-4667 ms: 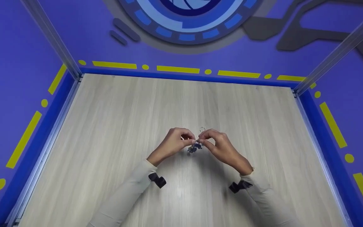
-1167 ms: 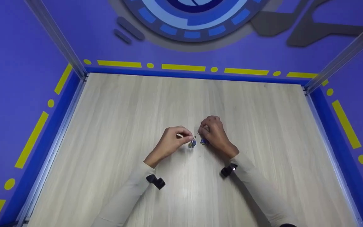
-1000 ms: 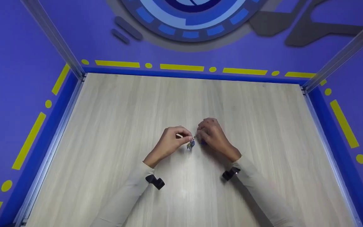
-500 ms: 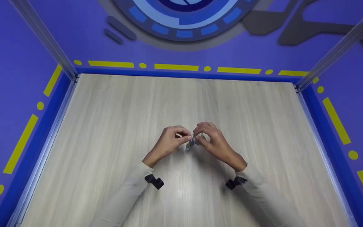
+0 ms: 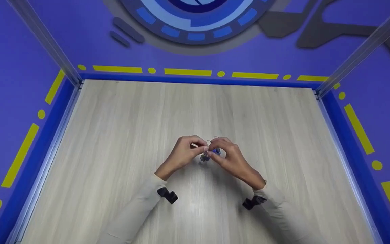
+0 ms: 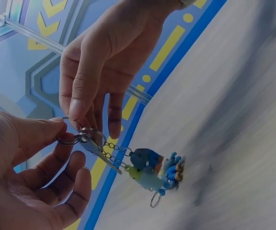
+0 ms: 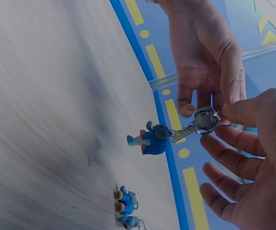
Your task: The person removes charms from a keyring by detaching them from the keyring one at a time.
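In the head view my left hand and right hand meet fingertip to fingertip over the table. My left thumb and forefinger pinch a metal key ring. The tips of my right thumb and fingers pinch at the same cluster of rings, largely covering the spot. Silver keys hang from the rings. Short chains drop from there to small charms: a blue figurine with a grey head and a yellow-green figurine. The bunch hangs below the fingers, tilted in the wrist views.
More blue figurines lie on the wood-grain table beneath the hands, one with a small metal ring. Blue panels with yellow marks and metal posts enclose the table at the back and sides.
My right hand, farther out to the right about a second ago, has moved back left and towards me to meet the left fingertips. My left hand stays nearly in place. The head view has shifted slightly.
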A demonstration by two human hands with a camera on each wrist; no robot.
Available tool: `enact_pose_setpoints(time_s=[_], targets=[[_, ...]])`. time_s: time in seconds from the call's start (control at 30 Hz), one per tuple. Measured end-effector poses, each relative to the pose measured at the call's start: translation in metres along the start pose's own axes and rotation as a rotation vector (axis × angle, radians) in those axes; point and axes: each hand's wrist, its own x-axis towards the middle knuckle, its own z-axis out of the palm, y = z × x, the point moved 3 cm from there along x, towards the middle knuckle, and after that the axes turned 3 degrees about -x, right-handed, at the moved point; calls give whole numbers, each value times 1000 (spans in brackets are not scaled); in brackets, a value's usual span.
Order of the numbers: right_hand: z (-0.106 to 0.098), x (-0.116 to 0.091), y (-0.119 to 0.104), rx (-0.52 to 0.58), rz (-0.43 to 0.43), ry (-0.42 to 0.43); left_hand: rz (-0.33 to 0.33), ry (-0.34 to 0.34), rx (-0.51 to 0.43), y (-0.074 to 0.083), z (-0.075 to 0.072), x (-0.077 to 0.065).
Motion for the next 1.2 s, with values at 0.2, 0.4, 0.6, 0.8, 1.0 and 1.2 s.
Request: enact_pose_setpoints(time_s=[0.2,0.4,0.6,0.8,1.0,1.2], targets=[[5,-2,2,43,35,30,5,21,-19,0,1,-1],[10,-3,2,65,44,50,5,40,-36,-1,1,-1],[7,-4,1,58,31,66,20,61,-5,1,-1,-3],[-2,-3,0,49,72,115,35,73,28,3,-4,-4],[-7,-3,-1,85,83,154,39,79,23,3,-3,-3],[-9,-3,-2,133,63,172,35,71,20,3,-3,-4]])
